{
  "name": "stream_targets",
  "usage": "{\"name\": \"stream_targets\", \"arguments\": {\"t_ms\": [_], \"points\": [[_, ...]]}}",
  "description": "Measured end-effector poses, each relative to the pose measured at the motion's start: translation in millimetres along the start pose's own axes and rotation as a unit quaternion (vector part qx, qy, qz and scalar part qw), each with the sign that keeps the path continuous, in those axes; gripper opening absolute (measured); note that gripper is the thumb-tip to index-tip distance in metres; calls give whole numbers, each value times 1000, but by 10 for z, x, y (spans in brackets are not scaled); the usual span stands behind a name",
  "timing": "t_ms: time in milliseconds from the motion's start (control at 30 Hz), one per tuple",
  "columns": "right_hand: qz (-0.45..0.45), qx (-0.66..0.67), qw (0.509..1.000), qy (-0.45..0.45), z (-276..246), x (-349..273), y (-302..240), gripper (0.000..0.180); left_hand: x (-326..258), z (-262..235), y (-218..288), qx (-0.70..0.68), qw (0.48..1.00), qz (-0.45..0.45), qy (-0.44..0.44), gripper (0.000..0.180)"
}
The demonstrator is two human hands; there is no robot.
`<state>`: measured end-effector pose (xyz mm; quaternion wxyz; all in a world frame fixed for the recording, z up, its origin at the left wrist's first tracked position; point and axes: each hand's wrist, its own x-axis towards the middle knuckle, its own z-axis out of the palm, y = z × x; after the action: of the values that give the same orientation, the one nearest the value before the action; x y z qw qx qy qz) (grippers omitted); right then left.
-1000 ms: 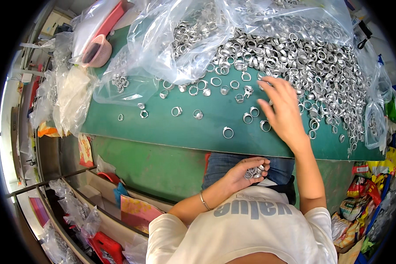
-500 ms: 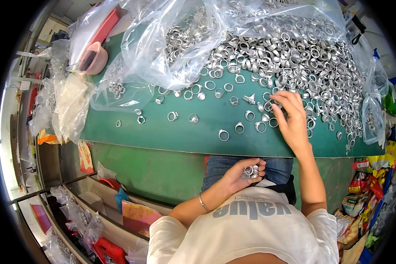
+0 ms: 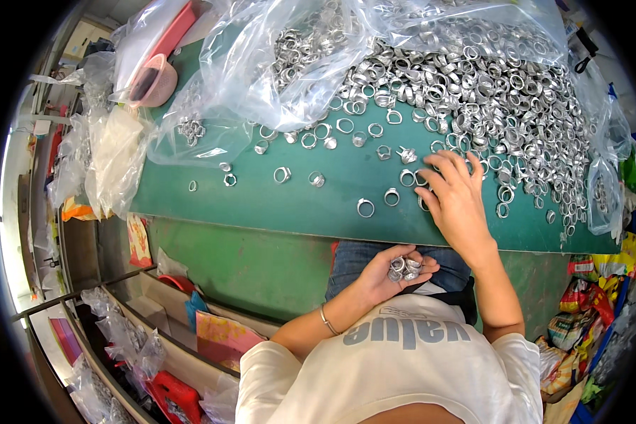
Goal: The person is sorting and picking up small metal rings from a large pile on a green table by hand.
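Several silver rings (image 3: 404, 268) lie in the cupped palm of my left hand (image 3: 383, 277), just off the table's front edge. My right hand (image 3: 461, 208) reaches over the green table (image 3: 261, 205), fingers spread and bent down onto a few loose rings. Part of those rings is hidden under the fingers. Single rings, such as one ring (image 3: 365, 208) near the front edge, are scattered to the left of my right hand. A big pile of silver rings (image 3: 502, 92) covers the table's far right side.
Clear plastic bags (image 3: 290, 99) with rings in them lie across the back of the table. A pink basket (image 3: 154, 81) stands at the far left. Drawers or shelves (image 3: 148, 318) holding bagged things are at lower left, and colourful packets (image 3: 571, 328) at right.
My right hand has shifted slightly left and nearer, with its fingers over the loose rings. My left hand has opened out a little, showing more of the rings in it.
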<state>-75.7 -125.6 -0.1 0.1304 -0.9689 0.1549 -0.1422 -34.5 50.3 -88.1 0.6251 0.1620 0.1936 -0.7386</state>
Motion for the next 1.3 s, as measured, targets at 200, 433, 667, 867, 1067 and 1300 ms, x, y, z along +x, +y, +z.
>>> {"name": "stream_targets", "arguments": {"t_ms": [200,433,667,867,1067,1300], "points": [[2,-31,999,-7,-71,-142,137,22,-42,167,21,13,999,10,41,27],[11,-2,1000,14,-171,-373,88,31,3,149,-8,15,999,12,28,28],[45,-17,997,58,-137,-538,247,27,-20,189,12,3,999,8,31,32],[83,-8,991,105,-146,-510,140,22,3,241,14,15,1000,-4,9,41],[55,1,994,94,-68,-599,71,10,29,271,10,13,1000,-17,-8,46],[93,48,990,94,-89,-737,17,15,60,276,6,8,1000,-19,-8,45]]}}
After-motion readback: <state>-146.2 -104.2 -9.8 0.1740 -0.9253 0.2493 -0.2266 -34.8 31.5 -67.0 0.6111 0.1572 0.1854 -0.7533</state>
